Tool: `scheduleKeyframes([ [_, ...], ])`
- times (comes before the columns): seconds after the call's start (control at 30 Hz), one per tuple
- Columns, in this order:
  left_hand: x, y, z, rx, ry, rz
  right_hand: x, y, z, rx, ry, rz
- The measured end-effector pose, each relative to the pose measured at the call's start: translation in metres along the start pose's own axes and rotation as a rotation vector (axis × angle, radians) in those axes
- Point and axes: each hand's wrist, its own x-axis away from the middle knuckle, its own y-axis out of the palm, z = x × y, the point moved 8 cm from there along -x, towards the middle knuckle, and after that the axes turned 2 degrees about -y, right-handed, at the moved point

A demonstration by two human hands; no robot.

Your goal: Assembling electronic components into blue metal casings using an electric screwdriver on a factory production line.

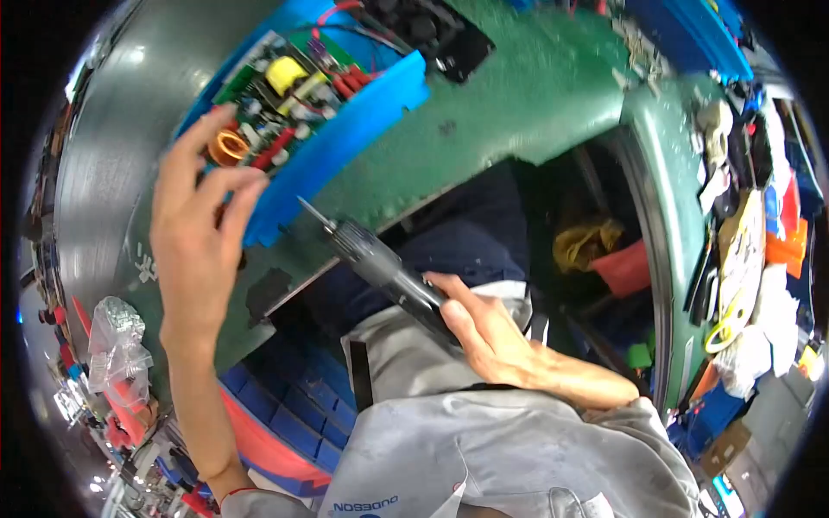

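Observation:
My right hand (496,345) is wrapped round a black electric screwdriver (380,268) in front of my body. Its thin bit points up and left, just short of a blue plastic housing (345,160) on the green bench. Inside the housing lies a green circuit board (259,60) with a yellow transformer (285,76), a copper coil (228,148) and red parts. My left hand (194,224) reaches over the housing's near left end, fingers apart and curved around the coil's end of the board. Whether its fingertips touch the board I cannot tell.
A black fan panel (432,39) joins the housing by wires at the top. Another blue housing (699,34) is at the far right. Scissors with yellow handles (730,326) and tools lie on the right. A clear plastic bag (118,345) is at left; blue bins (294,423) sit below the bench.

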Motion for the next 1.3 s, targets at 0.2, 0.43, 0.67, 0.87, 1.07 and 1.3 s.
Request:
scheduleKeyframes([
  [0.2,0.001,0.012,-0.020,0.008,-0.074,-0.149,-0.009,0.004,-0.004,-0.028,0.000,-0.038],
  [0.43,0.011,0.015,-0.029,0.070,-0.121,-0.197,-0.012,0.004,-0.005,0.062,-0.078,-0.009],
  [0.67,0.011,0.017,-0.033,0.135,-0.156,-0.202,-0.017,0.004,-0.007,0.099,-0.088,0.001],
  [0.87,0.012,0.015,-0.035,0.204,-0.128,-0.156,-0.017,0.015,0.002,-0.287,0.190,-0.132],
  [1.07,0.017,0.021,-0.038,0.298,-0.189,-0.211,-0.005,0.038,0.019,-0.679,0.355,-0.250],
  [1.3,0.011,0.019,-0.037,0.268,-0.080,-0.162,-0.008,0.019,0.012,-0.114,0.092,-0.093],
])
